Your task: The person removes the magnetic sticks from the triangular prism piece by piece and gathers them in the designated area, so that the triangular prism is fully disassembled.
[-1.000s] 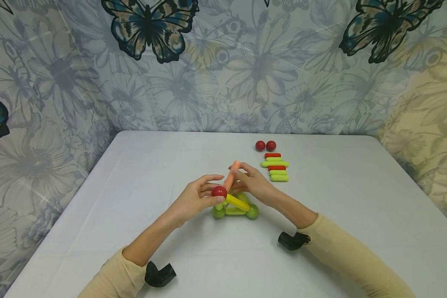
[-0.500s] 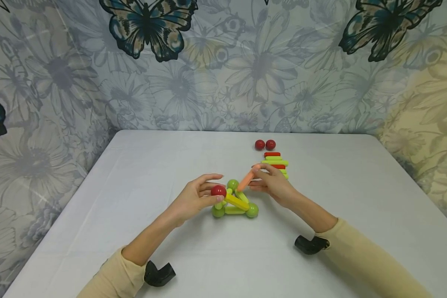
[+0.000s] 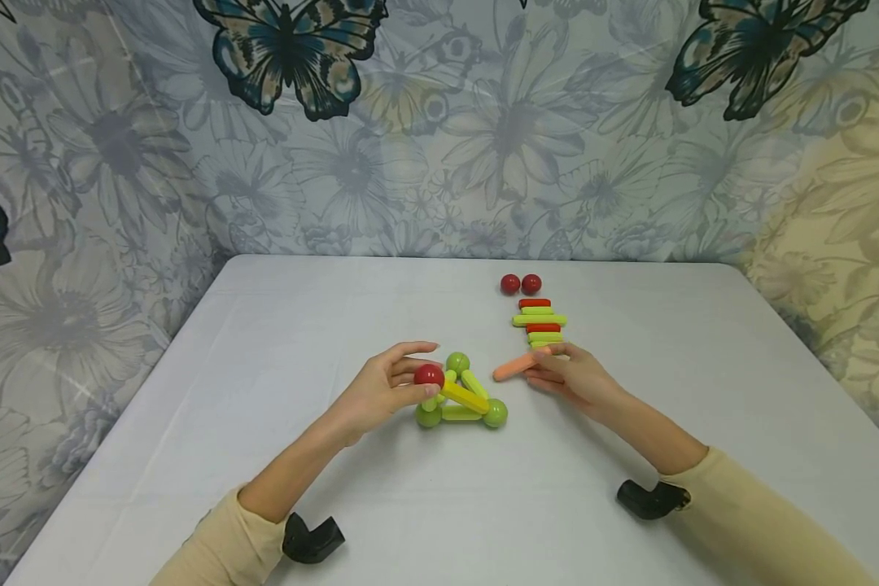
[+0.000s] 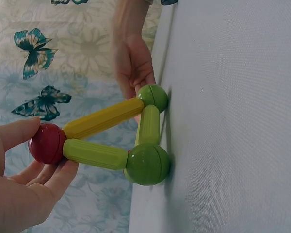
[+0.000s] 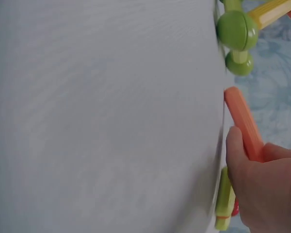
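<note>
My left hand [image 3: 384, 391] pinches a red ball [image 3: 428, 374] at the top of a small frame of balls and rods. A yellow rod [image 3: 465, 397] and a light green rod [image 4: 96, 154] slope down from that ball. Green balls [image 3: 494, 413] joined by light green rods [image 3: 461, 413] form the triangular base on the table. To the right, my right hand [image 3: 575, 378] holds an orange rod [image 3: 514, 367] by one end, between thumb and fingers. The rod's free end points left toward the frame, apart from it, low over the table.
Beyond my right hand lies a row of loose red and light green rods [image 3: 540, 321], partly hidden by the fingers. Two red balls [image 3: 520, 284] sit behind them near the back edge of the white table [image 3: 300, 301]. A patterned cloth wall [image 3: 439, 163] rises behind.
My right hand has carried the orange rod away from the frame, to the right and lower toward the table. My left hand stays on the red ball.
</note>
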Available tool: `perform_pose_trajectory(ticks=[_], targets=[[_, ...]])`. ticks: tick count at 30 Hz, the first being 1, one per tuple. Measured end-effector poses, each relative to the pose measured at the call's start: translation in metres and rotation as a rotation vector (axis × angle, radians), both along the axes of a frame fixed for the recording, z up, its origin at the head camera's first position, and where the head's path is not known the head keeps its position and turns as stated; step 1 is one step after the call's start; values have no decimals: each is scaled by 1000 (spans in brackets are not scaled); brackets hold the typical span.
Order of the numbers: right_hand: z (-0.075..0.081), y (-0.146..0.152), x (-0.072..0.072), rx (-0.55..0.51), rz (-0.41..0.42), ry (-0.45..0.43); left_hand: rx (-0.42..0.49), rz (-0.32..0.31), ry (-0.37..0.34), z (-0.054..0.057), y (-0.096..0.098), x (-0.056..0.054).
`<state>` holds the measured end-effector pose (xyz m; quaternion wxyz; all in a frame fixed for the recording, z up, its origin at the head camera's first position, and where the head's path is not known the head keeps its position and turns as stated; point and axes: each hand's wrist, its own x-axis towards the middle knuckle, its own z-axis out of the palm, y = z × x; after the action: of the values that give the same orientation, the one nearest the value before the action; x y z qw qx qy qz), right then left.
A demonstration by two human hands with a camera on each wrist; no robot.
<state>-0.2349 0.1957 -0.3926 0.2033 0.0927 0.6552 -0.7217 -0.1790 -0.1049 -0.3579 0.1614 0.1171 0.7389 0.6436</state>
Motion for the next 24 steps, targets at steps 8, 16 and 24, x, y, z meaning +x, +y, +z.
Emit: perform_pose_trajectory(ticks=[8,16,24], targets=[[-2,19,0,-79,-12,-59,-3,-2,3,1,0,0],[-6,31,-5,-8,-68,-101,-4,-2,-1,1,1,0],[-3,36,-8,1,-128,-134,-9,-1,4,1,1,0]])
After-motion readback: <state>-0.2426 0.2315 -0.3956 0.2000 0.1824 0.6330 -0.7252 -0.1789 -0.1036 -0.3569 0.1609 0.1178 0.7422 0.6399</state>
